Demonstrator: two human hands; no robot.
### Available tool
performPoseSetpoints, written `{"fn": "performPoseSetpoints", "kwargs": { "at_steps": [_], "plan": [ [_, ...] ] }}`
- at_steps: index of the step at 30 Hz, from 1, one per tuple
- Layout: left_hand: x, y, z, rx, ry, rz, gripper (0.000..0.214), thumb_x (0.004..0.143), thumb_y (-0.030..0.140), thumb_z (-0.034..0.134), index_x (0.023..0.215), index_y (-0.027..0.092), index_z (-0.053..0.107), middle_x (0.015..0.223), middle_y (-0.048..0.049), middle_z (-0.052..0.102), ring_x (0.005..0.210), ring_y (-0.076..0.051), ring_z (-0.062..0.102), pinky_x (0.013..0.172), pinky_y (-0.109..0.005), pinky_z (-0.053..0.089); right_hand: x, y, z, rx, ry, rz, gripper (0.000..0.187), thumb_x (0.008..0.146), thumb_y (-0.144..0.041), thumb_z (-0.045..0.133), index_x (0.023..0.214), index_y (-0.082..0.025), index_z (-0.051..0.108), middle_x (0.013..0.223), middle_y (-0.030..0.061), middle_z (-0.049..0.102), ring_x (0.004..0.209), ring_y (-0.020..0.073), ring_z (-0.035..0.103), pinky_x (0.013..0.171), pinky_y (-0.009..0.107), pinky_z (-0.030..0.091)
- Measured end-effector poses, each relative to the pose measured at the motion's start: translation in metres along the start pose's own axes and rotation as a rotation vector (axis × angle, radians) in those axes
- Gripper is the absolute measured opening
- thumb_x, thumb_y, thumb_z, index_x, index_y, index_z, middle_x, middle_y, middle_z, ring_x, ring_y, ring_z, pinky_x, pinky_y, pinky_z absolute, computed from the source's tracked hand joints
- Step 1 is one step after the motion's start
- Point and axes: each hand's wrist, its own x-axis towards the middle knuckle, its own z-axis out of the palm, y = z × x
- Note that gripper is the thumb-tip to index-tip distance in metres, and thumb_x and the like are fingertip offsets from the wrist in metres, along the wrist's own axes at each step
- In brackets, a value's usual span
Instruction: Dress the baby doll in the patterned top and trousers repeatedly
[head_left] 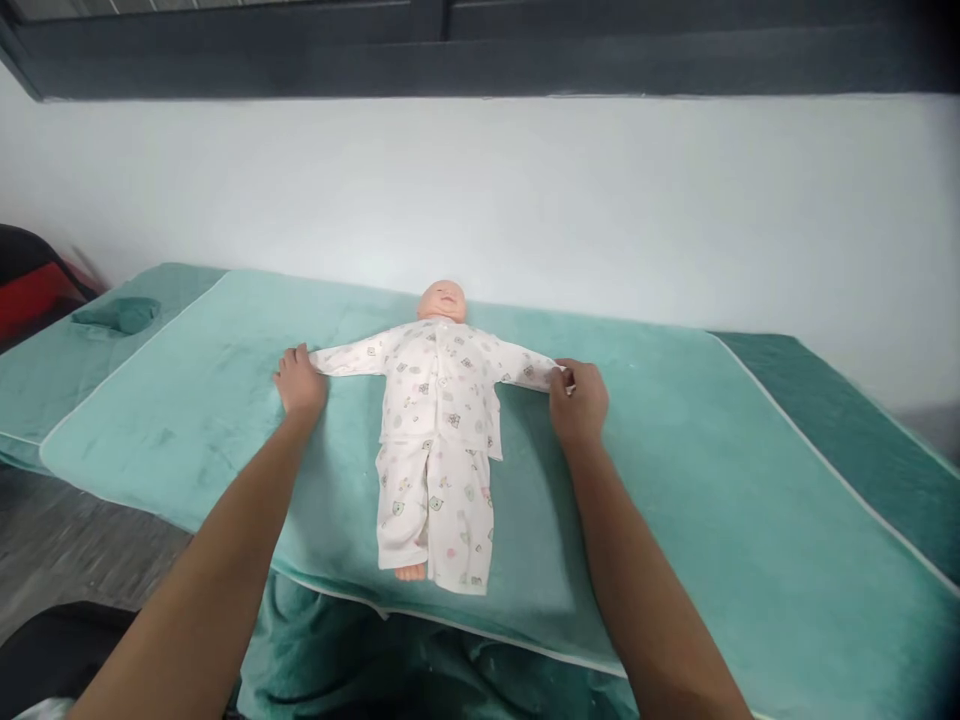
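A baby doll (442, 300) lies on its back on the green padded cover, its arms stretched out to both sides. It wears a white long-sleeved top (439, 385) with small printed figures and matching trousers (450, 510). At the end of the sleeve on the left, my left hand (300, 382) is closed at the cuff, its thumb hidden. My right hand (580, 400) pinches the cuff of the other sleeve (529, 367) between thumb and fingers. Toes of one doll foot (410, 572) show below the left trouser leg; the other foot is hidden.
The green cover (675, 480) spreads over a bed against a white wall (525, 200). A small green cushion (120, 314) lies at the far left, near a red and black object (37, 290). Bunched green fabric (360, 660) hangs at the front edge.
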Motion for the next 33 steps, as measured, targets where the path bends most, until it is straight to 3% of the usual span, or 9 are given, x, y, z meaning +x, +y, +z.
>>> {"fn": "performPoseSetpoints", "kwargs": {
  "at_steps": [3, 7, 9, 12, 14, 17, 21, 27, 33],
  "plan": [
    [0.001, -0.003, -0.001, -0.068, 0.007, -0.021, 0.048, 0.091, 0.009, 0.036, 0.134, 0.015, 0.056, 0.132, -0.0206, 0.057, 0.121, -0.037, 0.054, 0.097, -0.051, 0.042, -0.038, -0.036, -0.006, 0.314, -0.226, 0.083, 0.032, 0.097, -0.046, 0.045, 0.087, -0.019, 0.059, 0.076, 0.0, 0.055, 0.073, 0.0157, 0.05, 0.071, 0.028, 0.043],
    [0.005, -0.01, 0.001, -0.152, 0.019, -0.041, 0.043, 0.09, 0.009, 0.038, 0.128, 0.016, 0.058, 0.127, -0.0175, 0.06, 0.117, -0.032, 0.058, 0.098, -0.046, 0.044, -0.1, -0.066, -0.018, 0.356, -0.624, -0.023, 0.032, 0.098, -0.047, 0.05, 0.08, -0.02, 0.056, 0.075, -0.0017, 0.055, 0.071, 0.0154, 0.05, 0.067, 0.028, 0.04],
    [0.006, -0.012, 0.003, -0.198, 0.041, -0.057, 0.043, 0.089, 0.009, 0.038, 0.126, 0.016, 0.057, 0.124, -0.0155, 0.061, 0.112, -0.028, 0.06, 0.097, -0.042, 0.046, -0.127, -0.071, -0.026, 0.35, -0.566, 0.028, 0.029, 0.097, -0.046, 0.054, 0.083, -0.021, 0.057, 0.077, -0.0013, 0.056, 0.07, 0.0162, 0.05, 0.066, 0.029, 0.041],
    [0.007, -0.014, 0.005, -0.241, 0.065, -0.064, 0.039, 0.092, 0.013, 0.037, 0.125, 0.016, 0.057, 0.122, -0.0142, 0.063, 0.11, -0.027, 0.061, 0.096, -0.04, 0.048, -0.158, -0.077, -0.04, 0.414, -0.268, 0.169, 0.021, 0.097, -0.041, 0.056, 0.086, -0.023, 0.054, 0.077, -0.0012, 0.054, 0.071, 0.0174, 0.05, 0.066, 0.031, 0.043],
    [0.007, -0.013, 0.005, -0.248, 0.08, -0.055, 0.035, 0.097, 0.019, 0.034, 0.123, 0.015, 0.057, 0.122, -0.0152, 0.063, 0.112, -0.028, 0.061, 0.098, -0.041, 0.047, -0.172, -0.089, -0.049, 0.495, -0.19, 0.142, 0.016, 0.097, -0.035, 0.055, 0.085, -0.025, 0.052, 0.078, -0.001, 0.052, 0.072, 0.0187, 0.052, 0.067, 0.033, 0.045],
    [0.006, -0.01, 0.003, -0.243, 0.092, -0.059, 0.036, 0.103, 0.03, 0.029, 0.119, 0.015, 0.058, 0.12, -0.0173, 0.063, 0.112, -0.029, 0.062, 0.098, -0.043, 0.047, -0.189, -0.121, -0.063, 0.546, -0.432, -0.13, 0.004, 0.095, -0.025, 0.056, 0.097, -0.028, 0.056, 0.093, 0.0031, 0.06, 0.088, 0.0235, 0.06, 0.076, 0.039, 0.051],
    [0.006, -0.009, 0.002, -0.231, 0.084, -0.076, 0.043, 0.105, 0.038, 0.023, 0.117, 0.017, 0.058, 0.115, -0.0179, 0.065, 0.109, -0.031, 0.063, 0.094, -0.045, 0.048, -0.203, -0.157, -0.073, 0.246, -0.728, -0.37, 0.027, 0.091, -0.008, 0.05, 0.108, -0.026, 0.058, 0.106, 0.0057, 0.063, 0.098, 0.0239, 0.06, 0.085, 0.041, 0.049],
    [0.007, -0.011, 0.005, -0.215, 0.067, -0.065, 0.044, 0.105, 0.039, 0.023, 0.116, 0.017, 0.059, 0.113, -0.017, 0.067, 0.11, -0.032, 0.062, 0.094, -0.044, 0.047, -0.219, -0.159, -0.064, -0.035, -0.651, -0.413, 0.028, 0.084, -0.005, 0.058, 0.105, -0.024, 0.059, 0.107, 0.0059, 0.066, 0.101, 0.0268, 0.058, 0.084, 0.042, 0.044],
    [0.007, -0.01, 0.005, -0.16, 0.048, -0.047, 0.045, 0.104, 0.039, 0.023, 0.113, 0.017, 0.061, 0.109, -0.0168, 0.068, 0.107, -0.034, 0.062, 0.09, -0.045, 0.047, -0.228, -0.158, -0.047, -0.004, -0.575, -0.392, 0.015, 0.087, -0.009, 0.056, 0.09, -0.024, 0.057, 0.094, 0.0039, 0.065, 0.091, 0.0244, 0.054, 0.079, 0.04, 0.038]
  ]
}}
